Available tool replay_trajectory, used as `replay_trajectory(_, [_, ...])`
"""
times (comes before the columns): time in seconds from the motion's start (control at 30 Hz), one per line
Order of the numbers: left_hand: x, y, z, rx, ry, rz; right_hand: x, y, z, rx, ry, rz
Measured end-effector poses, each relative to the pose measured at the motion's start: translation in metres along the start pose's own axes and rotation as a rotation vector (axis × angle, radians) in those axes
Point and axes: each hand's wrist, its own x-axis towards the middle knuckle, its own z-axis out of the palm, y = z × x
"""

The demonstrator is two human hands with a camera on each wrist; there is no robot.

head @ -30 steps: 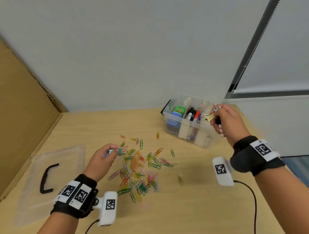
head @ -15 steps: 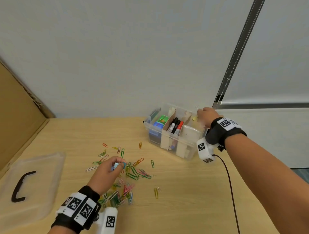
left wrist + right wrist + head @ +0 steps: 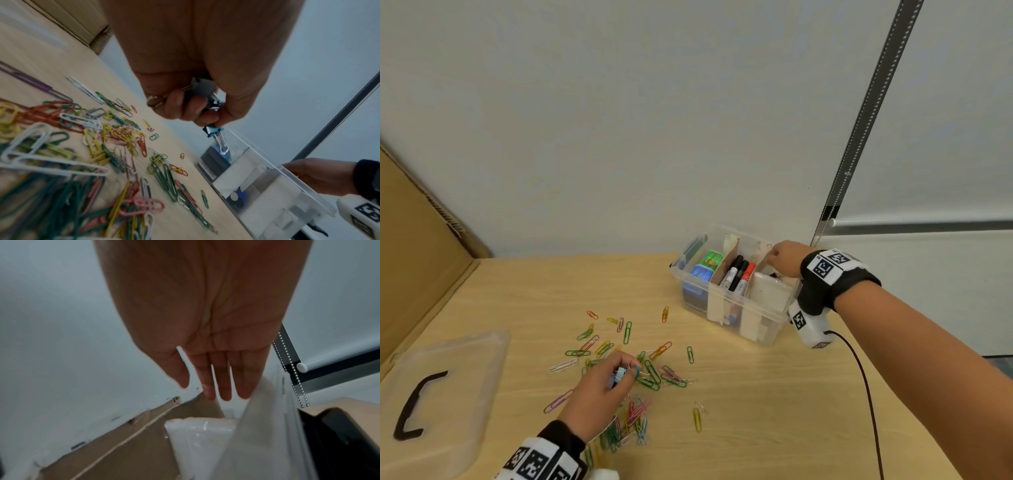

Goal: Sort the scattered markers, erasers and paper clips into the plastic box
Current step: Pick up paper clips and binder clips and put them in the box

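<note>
My left hand (image 3: 616, 377) hovers just over the heap of coloured paper clips (image 3: 627, 332) on the wooden table. It pinches a blue binder clip (image 3: 212, 129) at the fingertips and keeps more clips curled in the palm. The clear plastic box (image 3: 767, 329) stands at the back right, split by cardboard dividers. Green and blue erasers (image 3: 705, 265) fill its left part, and markers (image 3: 738, 274) stand in the middle one. My right hand (image 3: 784, 258) reaches over the right compartment; its fingers (image 3: 224, 386) are straight and hold nothing.
The box's clear lid (image 3: 465, 377) with a black handle (image 3: 414, 404) lies at the front left. A cardboard panel (image 3: 414, 257) walls off the left side. A black cable (image 3: 866, 394) trails from my right wrist. Loose clips (image 3: 697, 419) lie apart from the heap.
My right hand went from beside the box, holding small items, to over its right compartment, and its fingers are now straight and empty. My left hand sank closer to the clip heap.
</note>
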Motion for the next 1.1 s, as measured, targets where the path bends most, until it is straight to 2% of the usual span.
replay_trajectory(0.13, [0.001, 0.012, 0.002, 0.026, -0.018, 0.018, -0.022, 0.014, 0.004, 0.087, 0.18, -0.089])
replay_trajectory(0.23, [0.012, 0.048, 0.005, 0.055, 0.006, 0.101, -0.037, 0.041, 0.027, 0.176, 0.371, -0.096])
replay_trajectory(0.33, [0.033, 0.099, 0.016, 0.156, 0.034, 0.214, -0.049, 0.057, 0.057, 0.148, 0.387, -0.092])
replay_trajectory(0.43, [0.068, 0.153, 0.043, 0.319, 0.051, 0.393, -0.049, 0.063, 0.074, 0.191, 0.409, -0.128])
replay_trajectory(0.53, [0.118, 0.199, 0.082, 0.538, -0.029, 0.507, -0.047, 0.065, 0.077, 0.221, 0.426, -0.135])
replay_trajectory(0.63, [0.162, 0.229, 0.111, 0.832, -0.133, 0.505, -0.048, 0.064, 0.076, 0.222, 0.408, -0.128])
replay_trajectory(0.73, [0.19, 0.24, 0.131, 1.003, -0.206, 0.509, -0.049, 0.063, 0.075, 0.227, 0.387, -0.116])
replay_trajectory(0.93, [0.235, 0.208, 0.16, 1.21, -0.402, 0.4, -0.051, 0.064, 0.075, 0.22, 0.389, -0.133])
replay_trajectory(1.03, [0.242, 0.212, 0.16, 1.107, -0.504, 0.342, -0.052, 0.063, 0.075, 0.225, 0.385, -0.128])
replay_trajectory(1.1, [0.241, 0.22, 0.15, 0.918, -0.543, 0.329, -0.053, 0.062, 0.074, 0.227, 0.378, -0.125])
